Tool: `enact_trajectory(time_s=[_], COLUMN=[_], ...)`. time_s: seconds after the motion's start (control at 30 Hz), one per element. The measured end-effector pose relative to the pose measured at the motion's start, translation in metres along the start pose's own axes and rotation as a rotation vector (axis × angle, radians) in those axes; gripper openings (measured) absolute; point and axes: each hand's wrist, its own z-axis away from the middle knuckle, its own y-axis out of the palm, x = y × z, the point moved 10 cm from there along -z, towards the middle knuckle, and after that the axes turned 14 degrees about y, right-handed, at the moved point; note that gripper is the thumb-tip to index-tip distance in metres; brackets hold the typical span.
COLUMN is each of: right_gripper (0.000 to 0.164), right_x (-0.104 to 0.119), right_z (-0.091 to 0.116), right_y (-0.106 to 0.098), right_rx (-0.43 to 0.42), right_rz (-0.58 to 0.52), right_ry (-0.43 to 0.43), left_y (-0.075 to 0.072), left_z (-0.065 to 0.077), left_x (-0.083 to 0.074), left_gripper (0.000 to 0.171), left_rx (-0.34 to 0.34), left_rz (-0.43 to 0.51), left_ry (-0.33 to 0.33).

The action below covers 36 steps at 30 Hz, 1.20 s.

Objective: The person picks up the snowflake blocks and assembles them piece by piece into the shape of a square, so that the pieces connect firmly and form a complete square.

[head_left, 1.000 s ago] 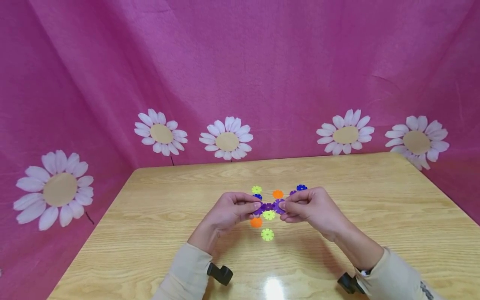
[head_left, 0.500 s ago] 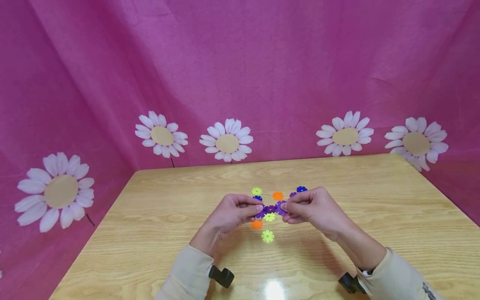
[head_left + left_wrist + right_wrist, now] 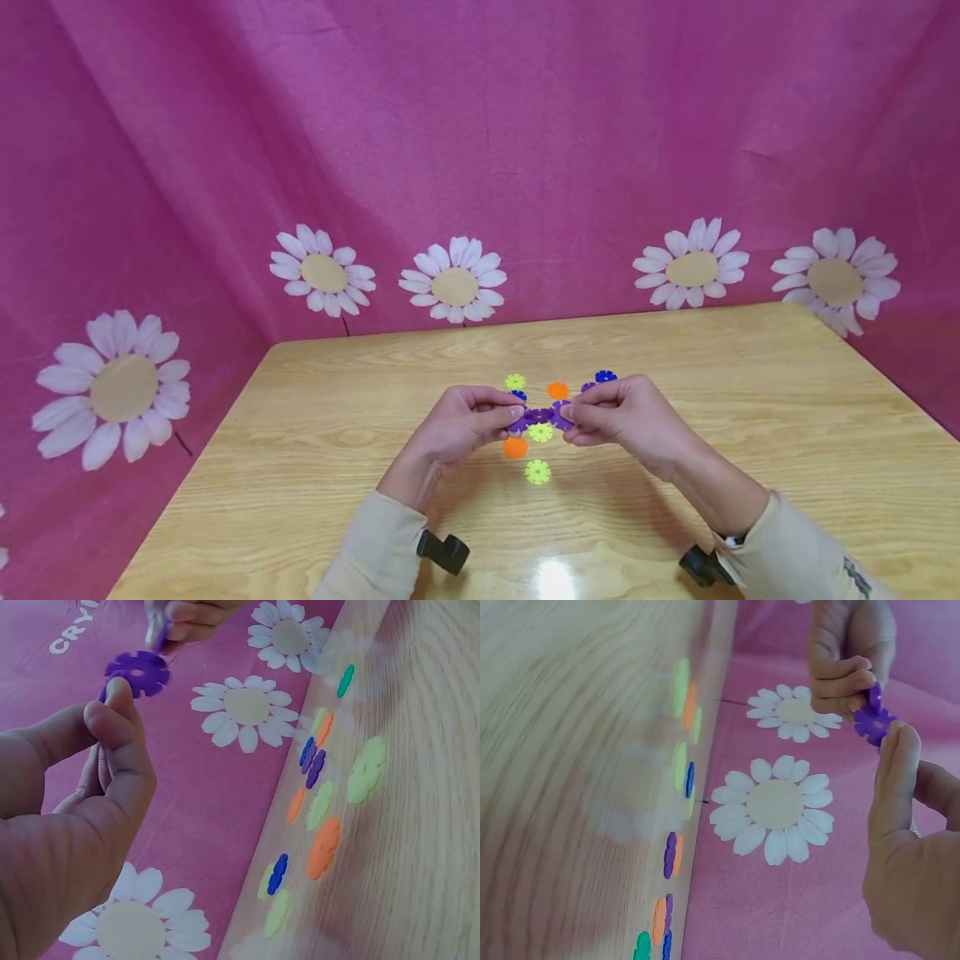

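Both hands hold a short row of purple notched flower-shaped plastic discs above the table. My left hand pinches the disc at the left end between thumb and fingers. At the right end, my right hand pinches another purple disc. A purple middle disc spans the gap between the hands. The left wrist view shows this middle disc face on, with its slotted edge meeting the left thumb tip. Seen from the right wrist, the middle disc sits at an angle to the end discs, which fingertips partly cover.
Loose discs lie on the wooden table below and beyond the hands: yellow-green, orange, blue and a green one. A pink curtain with white flowers hangs behind the table. Black wrist mounts jut from the sleeves.
Both hands keep their pinch on the purple discs in nearly the same place. The row tilted slightly half a second ago and is more level now.
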Motion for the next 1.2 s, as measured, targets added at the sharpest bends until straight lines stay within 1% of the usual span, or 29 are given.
enact_trajectory(time_s=[0.1, 0.23, 0.33, 0.43, 0.53, 0.63, 0.8, 1.0, 1.1, 1.2], right_gripper=[0.030, 0.031, 0.032, 0.031, 0.030, 0.030, 0.030, 0.026, 0.025, 0.027], right_x=[-0.002, -0.004, -0.005, -0.003, 0.000, 0.005, 0.010, 0.012, 0.011, 0.006], right_z=[-0.001, -0.003, -0.003, -0.001, 0.002, 0.004, 0.004, 0.003, 0.003, 0.001], right_y=[-0.002, -0.003, -0.003, -0.004, -0.004, -0.003, -0.001, 0.000, 0.000, -0.002], right_rx=[-0.007, 0.004, 0.010, 0.003, -0.010, -0.011, -0.001, -0.019, -0.016, -0.006], right_rz=[-0.042, -0.086, -0.101, -0.077, -0.027, 0.020, 0.066, 0.076, 0.069, 0.032], right_ry=[0.010, 0.013, 0.012, 0.003, -0.018, -0.040, -0.062, -0.075, -0.072, -0.047], left_y=[0.001, 0.003, 0.004, 0.006, 0.006, 0.006, 0.006, 0.005, 0.005, 0.006], left_z=[0.000, -0.001, -0.002, -0.002, -0.002, -0.001, 0.001, -0.001, -0.002, -0.002], left_x=[0.000, 0.000, 0.001, 0.002, 0.004, 0.006, 0.009, 0.011, 0.007, 0.003], left_gripper=[0.028, 0.028, 0.027, 0.028, 0.028, 0.027, 0.026, 0.031, 0.031, 0.028], left_rx=[0.007, 0.026, 0.042, 0.062, 0.075, 0.074, 0.058, 0.043, 0.031, 0.024], left_rz=[0.016, 0.030, 0.036, 0.026, 0.002, 0.018, 0.082, 0.078, 0.072, 0.071], left_ry=[-0.005, -0.002, -0.001, 0.006, 0.010, 0.003, -0.009, -0.005, 0.014, 0.026])
